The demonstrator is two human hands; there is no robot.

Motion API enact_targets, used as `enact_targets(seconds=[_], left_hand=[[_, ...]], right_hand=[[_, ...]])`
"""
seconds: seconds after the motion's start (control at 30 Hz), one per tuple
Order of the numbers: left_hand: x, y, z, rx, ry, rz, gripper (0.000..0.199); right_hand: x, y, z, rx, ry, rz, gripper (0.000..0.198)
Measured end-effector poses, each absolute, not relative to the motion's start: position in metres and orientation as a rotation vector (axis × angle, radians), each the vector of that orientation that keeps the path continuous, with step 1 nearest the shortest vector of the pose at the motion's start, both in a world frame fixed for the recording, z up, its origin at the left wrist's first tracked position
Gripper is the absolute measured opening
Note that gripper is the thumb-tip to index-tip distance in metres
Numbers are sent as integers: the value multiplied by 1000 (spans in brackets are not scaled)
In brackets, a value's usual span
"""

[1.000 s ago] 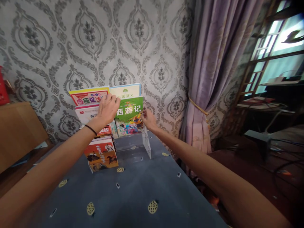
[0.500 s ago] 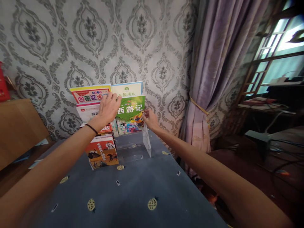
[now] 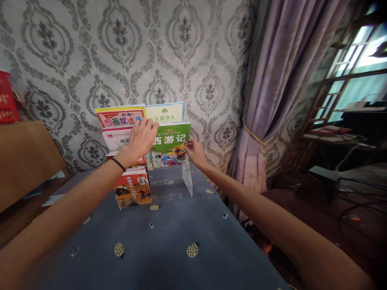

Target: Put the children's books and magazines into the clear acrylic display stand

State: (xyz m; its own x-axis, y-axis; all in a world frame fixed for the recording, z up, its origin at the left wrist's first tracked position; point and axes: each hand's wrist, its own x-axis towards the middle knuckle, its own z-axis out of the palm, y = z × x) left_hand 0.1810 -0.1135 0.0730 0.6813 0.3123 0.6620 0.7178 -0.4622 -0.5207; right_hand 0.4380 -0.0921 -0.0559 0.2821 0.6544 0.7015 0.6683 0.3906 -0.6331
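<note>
My right hand (image 3: pixel 196 153) pinches the green book (image 3: pixel 169 150) by its right edge, probably to steady it upright before the pale book (image 3: pixel 165 117), in the clear rack (image 3: pixel 187 180). My left hand (image 3: pixel 143 137) covers its left side, grip hidden; I can't tell.

Low down, the dark blue tablecloth (image 3: pixel 157 249) leaves a hand a wide way in between the forearms to the open lower right tiers of the transparent rack (image 3: pixel 187 177), hemmed by its side panel on the right and the orange book (image 3: pixel 133 189) on the left. Higher up, the left hand (image 3: pixel 143 137) and right hand (image 3: pixel 195 153) flank the green book (image 3: pixel 171 147), with the pale book (image 3: pixel 165 112) and patterned wall (image 3: pixel 205 52) blocking behind; rightward there is room before the purple curtain (image 3: pixel 256 112).
</note>
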Motion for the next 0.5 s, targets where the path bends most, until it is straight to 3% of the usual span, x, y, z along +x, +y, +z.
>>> enact_targets(seconds=[0.27,0.37,0.5], left_hand=[[178,-130,62,-2089,-821,-685,34],[160,-151,29,-2119,-762,-705,33],[108,-187,-48,-2208,-585,-629,30]], right_hand=[[434,-128,-63,-1285,-1365,59,40],[423,-154,-89,-1266,-1363,143,43],[392,-203,-143,-1302,-1457,572,51]])
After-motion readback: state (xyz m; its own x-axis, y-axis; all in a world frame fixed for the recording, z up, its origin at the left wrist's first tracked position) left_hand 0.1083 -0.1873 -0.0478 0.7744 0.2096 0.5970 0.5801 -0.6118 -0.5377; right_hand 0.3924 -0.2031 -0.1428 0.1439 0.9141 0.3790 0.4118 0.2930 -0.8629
